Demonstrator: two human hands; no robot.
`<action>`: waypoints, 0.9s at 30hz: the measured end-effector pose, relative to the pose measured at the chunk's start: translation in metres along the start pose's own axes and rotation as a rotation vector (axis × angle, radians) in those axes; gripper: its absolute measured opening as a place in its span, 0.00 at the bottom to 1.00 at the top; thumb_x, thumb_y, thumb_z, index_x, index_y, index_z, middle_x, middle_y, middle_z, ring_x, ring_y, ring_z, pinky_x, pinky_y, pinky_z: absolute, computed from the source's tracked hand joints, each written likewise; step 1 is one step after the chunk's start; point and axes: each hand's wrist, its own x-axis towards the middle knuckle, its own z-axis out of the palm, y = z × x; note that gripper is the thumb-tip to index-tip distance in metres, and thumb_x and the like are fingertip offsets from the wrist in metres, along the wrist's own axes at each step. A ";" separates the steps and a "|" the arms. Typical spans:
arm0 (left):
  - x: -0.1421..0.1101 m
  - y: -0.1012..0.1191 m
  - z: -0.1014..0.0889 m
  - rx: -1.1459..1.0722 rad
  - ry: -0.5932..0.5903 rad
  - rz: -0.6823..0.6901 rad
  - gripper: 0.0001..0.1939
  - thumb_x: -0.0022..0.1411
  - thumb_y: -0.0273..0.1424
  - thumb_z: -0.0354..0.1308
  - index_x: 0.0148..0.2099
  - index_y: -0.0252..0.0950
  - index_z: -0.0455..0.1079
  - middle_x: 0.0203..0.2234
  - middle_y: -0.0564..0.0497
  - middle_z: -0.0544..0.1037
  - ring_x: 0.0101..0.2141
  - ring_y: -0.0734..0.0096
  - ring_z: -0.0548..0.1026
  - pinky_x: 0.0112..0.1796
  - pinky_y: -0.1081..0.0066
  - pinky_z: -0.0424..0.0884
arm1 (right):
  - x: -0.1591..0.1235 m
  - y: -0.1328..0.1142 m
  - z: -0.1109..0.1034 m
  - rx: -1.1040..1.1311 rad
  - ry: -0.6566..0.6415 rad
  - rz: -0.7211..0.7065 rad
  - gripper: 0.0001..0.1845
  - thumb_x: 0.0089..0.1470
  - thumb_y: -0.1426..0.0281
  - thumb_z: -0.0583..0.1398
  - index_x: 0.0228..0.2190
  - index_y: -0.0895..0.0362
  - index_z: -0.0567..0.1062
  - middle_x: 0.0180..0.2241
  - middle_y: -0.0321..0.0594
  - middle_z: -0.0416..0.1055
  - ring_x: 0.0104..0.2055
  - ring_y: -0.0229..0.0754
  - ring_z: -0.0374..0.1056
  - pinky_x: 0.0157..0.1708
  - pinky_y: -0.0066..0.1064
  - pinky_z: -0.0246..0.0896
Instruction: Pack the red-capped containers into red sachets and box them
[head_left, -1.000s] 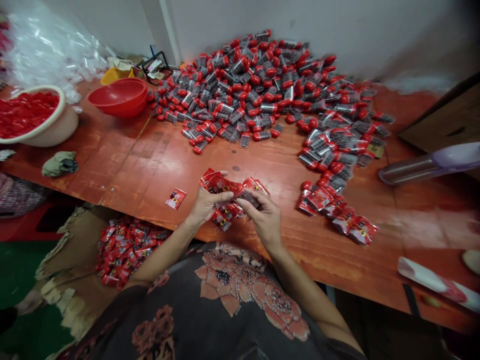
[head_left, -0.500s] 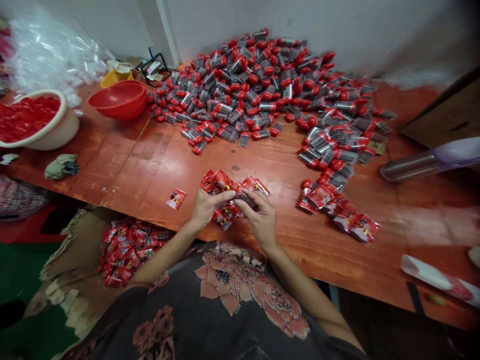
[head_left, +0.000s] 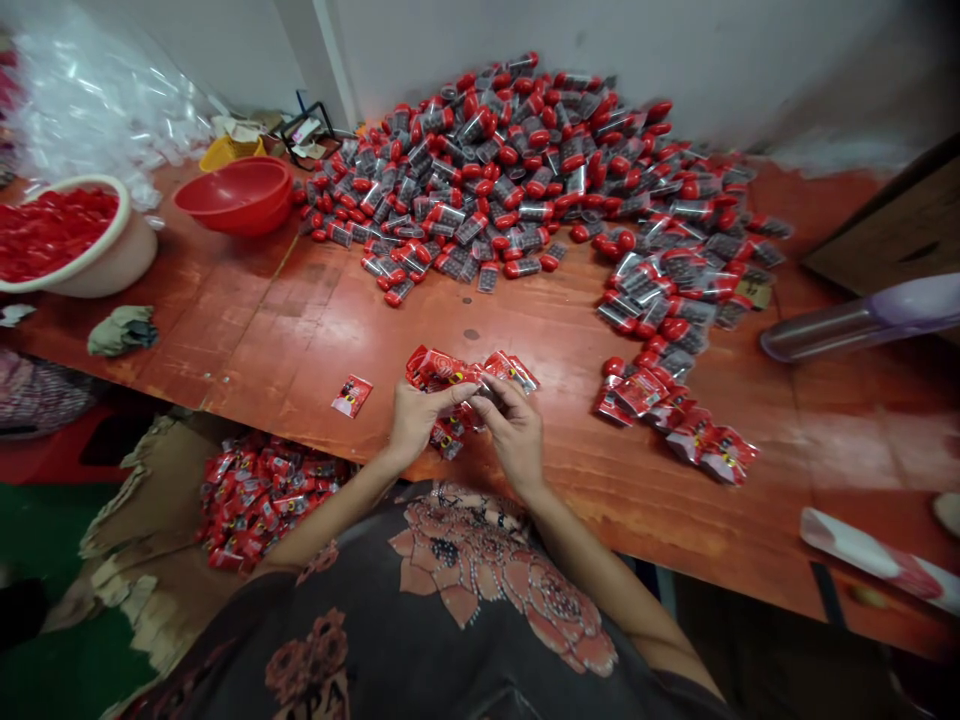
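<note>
My left hand (head_left: 418,422) is closed, its thumb and fingers pinching a red printed packet (head_left: 442,368) above the table. Close against it, my right hand (head_left: 514,432) is closed on a small clear container (head_left: 489,389) with dark contents, mostly covered by the fingers. The fingertips of both hands nearly meet, so where packet and container touch is hidden. More red packets (head_left: 510,368) lie on the table behind and beneath the hands. A single flat packet (head_left: 352,396) rests to the left.
A large heap of red-capped clear containers (head_left: 480,190) lies along the wall. Filled packets (head_left: 694,438) trail off at right. A red bowl (head_left: 236,200) and a white basin (head_left: 124,250) of red caps stand left. Below the table edge, a cardboard box (head_left: 142,540) holds several packets.
Both hands stay over the same spot and have drawn slightly closer together. The packet at the left fingers has tilted and lies flatter. The things on the table have not moved.
</note>
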 end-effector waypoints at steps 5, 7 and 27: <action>0.006 0.006 -0.005 -0.027 -0.011 -0.030 0.11 0.42 0.29 0.73 0.30 0.34 0.76 0.26 0.51 0.80 0.26 0.71 0.76 0.33 0.69 0.75 | 0.008 -0.011 -0.012 -0.075 -0.187 -0.008 0.20 0.56 0.65 0.61 0.51 0.39 0.74 0.36 0.37 0.65 0.42 0.42 0.65 0.48 0.43 0.66; 0.006 0.005 -0.004 -0.046 -0.048 -0.055 0.11 0.43 0.29 0.73 0.30 0.34 0.76 0.26 0.51 0.79 0.25 0.72 0.76 0.33 0.69 0.75 | 0.010 -0.013 -0.012 -0.031 -0.195 0.016 0.20 0.55 0.66 0.61 0.51 0.40 0.75 0.37 0.37 0.65 0.41 0.42 0.65 0.46 0.42 0.67; 0.015 -0.013 -0.026 -0.163 -0.047 -0.356 0.13 0.46 0.27 0.70 0.37 0.30 0.77 0.29 0.41 0.81 0.30 0.61 0.80 0.34 0.65 0.75 | 0.021 0.020 -0.039 0.044 -0.015 0.260 0.16 0.47 0.63 0.66 0.40 0.54 0.78 0.30 0.36 0.73 0.27 0.37 0.65 0.30 0.35 0.65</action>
